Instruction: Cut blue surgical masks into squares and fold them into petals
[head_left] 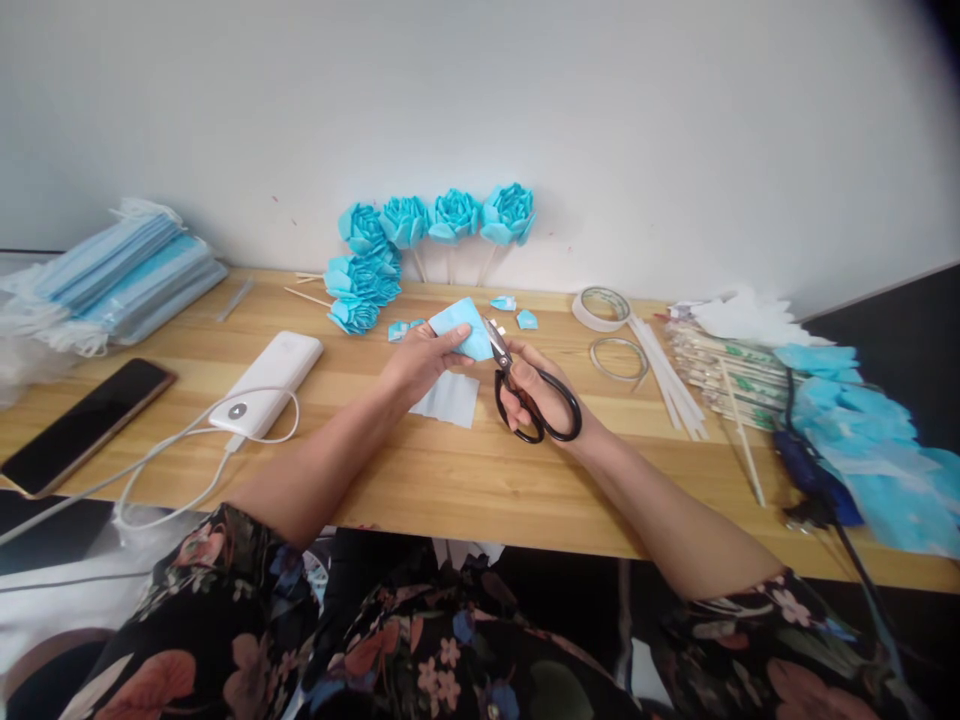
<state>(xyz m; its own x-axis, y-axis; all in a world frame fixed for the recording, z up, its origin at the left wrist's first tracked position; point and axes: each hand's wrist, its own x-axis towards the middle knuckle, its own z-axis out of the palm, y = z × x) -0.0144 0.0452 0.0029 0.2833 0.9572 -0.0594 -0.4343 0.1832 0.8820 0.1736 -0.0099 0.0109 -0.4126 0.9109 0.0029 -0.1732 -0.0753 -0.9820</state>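
Note:
Between the thumb and fingers of my left hand [427,358] is a folded piece of light blue fabric [466,325], held above the table. My right hand [544,392] grips black-handled scissors [501,352], their blades at the right edge of the blue piece. Whether the blades are fully closed is hard to make out. Under my hands lies a pale grey-white sheet [450,400]. Small blue scraps [527,319] are scattered just beyond the scissors, and another blue scrap [401,330] lies beside my left hand.
Several blue fabric flowers [454,215] on sticks lean against the wall. To the left are stacked face masks [127,275], a phone [88,425] and a cabled white power bank [268,383]. Rightward lie a tape roll [601,309], white strips [667,378], wrapped sticks [724,365] and a blue-handled tool [816,478].

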